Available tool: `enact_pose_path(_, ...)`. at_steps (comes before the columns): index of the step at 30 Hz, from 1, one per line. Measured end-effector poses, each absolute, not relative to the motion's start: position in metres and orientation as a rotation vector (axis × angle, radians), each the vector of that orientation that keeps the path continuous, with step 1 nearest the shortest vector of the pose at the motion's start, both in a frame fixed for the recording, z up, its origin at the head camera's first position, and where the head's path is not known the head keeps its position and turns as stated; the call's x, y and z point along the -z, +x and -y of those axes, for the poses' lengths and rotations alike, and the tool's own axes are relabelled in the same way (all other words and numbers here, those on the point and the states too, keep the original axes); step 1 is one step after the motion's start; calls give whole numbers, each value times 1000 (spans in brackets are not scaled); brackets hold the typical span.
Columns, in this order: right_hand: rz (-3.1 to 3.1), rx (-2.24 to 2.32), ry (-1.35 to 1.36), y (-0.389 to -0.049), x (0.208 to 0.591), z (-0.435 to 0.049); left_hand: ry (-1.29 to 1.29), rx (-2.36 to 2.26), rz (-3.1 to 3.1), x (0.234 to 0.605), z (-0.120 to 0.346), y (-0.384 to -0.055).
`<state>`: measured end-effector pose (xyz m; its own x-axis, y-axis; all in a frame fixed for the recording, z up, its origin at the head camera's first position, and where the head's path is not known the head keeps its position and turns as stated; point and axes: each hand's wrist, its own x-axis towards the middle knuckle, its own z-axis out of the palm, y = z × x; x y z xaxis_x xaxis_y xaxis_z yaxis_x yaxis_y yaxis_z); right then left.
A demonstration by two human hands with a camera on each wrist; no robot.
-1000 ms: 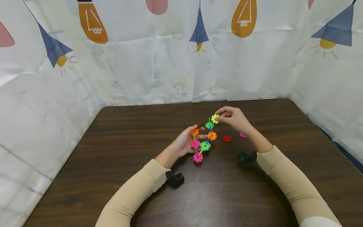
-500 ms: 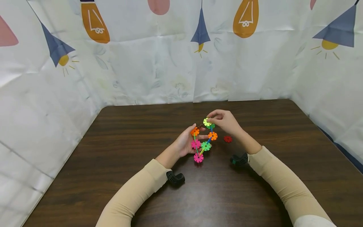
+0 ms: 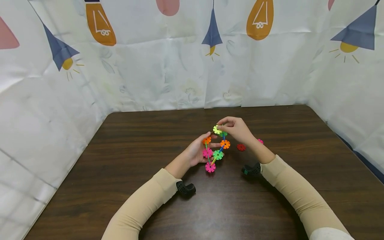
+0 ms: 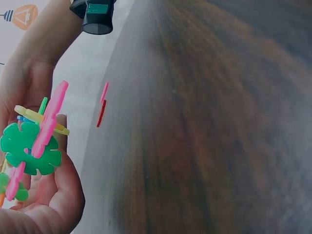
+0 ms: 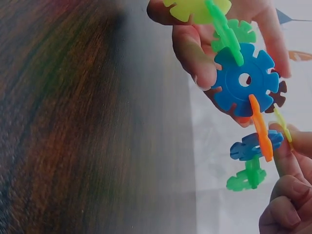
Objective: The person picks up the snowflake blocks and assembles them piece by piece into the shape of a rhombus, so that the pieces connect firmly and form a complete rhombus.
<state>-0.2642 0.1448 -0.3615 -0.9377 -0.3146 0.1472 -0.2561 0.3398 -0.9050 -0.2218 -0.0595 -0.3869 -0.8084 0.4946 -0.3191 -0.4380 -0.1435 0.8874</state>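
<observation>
A loop-like chain of notched plastic snowflake discs [image 3: 210, 167], pink, green, orange and blue, is held in the left hand [image 3: 194, 151], thumb over its orange disc [image 3: 207, 140]. Between thumb and fingertips the right hand [image 3: 238, 130] pinches a yellow snowflake disc [image 3: 216, 129], which meets the green end of the chain. The right wrist view shows that yellow disc [image 5: 195, 9] against an upright green disc [image 5: 225, 34], with a blue disc [image 5: 234, 92] below. In the left wrist view a pink disc [image 4: 51, 119] is slotted across a green disc [image 4: 17, 146].
A loose red disc [image 3: 241, 147] lies on the dark wooden table [image 3: 144, 140], right of the chain. Beyond it a pink disc [image 3: 260, 141] is partly hidden by the right forearm. A printed white curtain [image 3: 180, 76] hangs behind the table.
The right hand has moved left and slightly down, bringing the yellow disc from beside the chain onto its green end disc. The left hand has stayed almost still.
</observation>
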Motion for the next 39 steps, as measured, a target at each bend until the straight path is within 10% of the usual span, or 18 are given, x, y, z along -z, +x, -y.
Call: enact_pose_path(39,-2435,1694,-366,-261,361,-152,192,-1760,-1767,385,57,-227)
